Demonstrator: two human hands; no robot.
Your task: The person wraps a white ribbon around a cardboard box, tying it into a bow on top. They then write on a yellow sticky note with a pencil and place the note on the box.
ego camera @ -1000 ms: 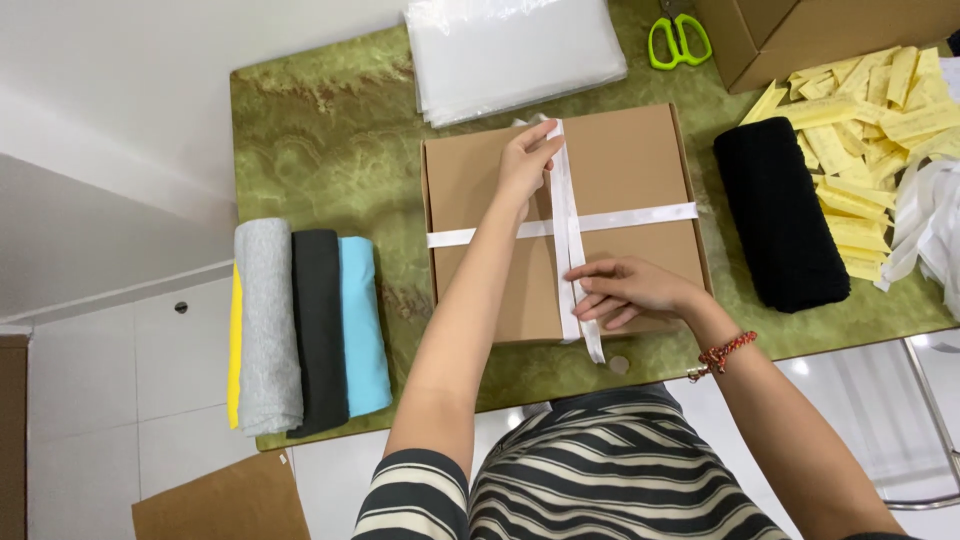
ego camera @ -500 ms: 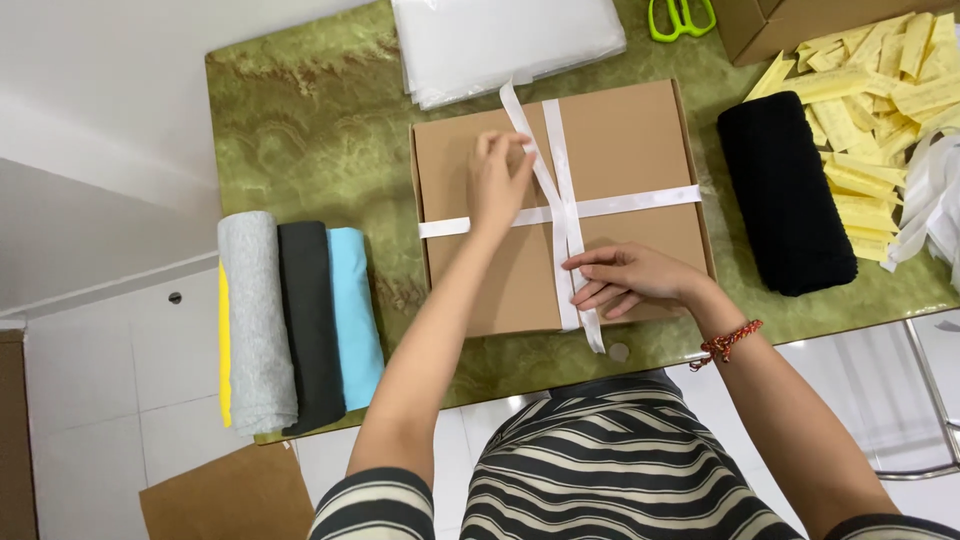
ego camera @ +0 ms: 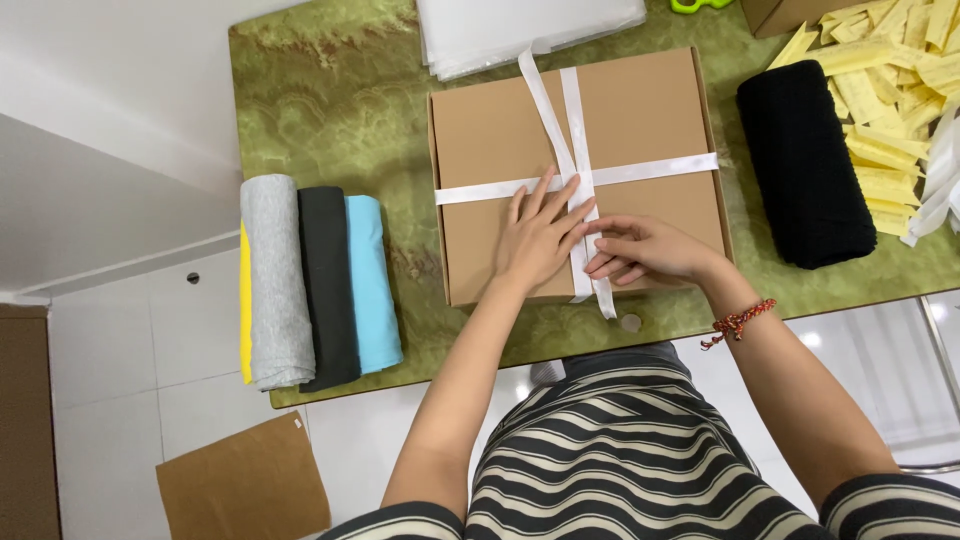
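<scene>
The left hand (ego camera: 540, 235) lies spread flat on the brown box (ego camera: 640, 120), pinning the white ribbon (ego camera: 572, 130) at its crossing. The right hand (ego camera: 640, 250), just right of it, pinches the ribbon's loose end. Holding the crossing down firmly should keep the ribbon taut. Left of the box lie rolled cloths (ego camera: 315, 285); right, a black roll (ego camera: 805, 165), clear of the hands.

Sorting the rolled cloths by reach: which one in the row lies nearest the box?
The light blue roll, at the row's right end beside the brown box; the black, grey and yellow rolls lie farther left.
</scene>
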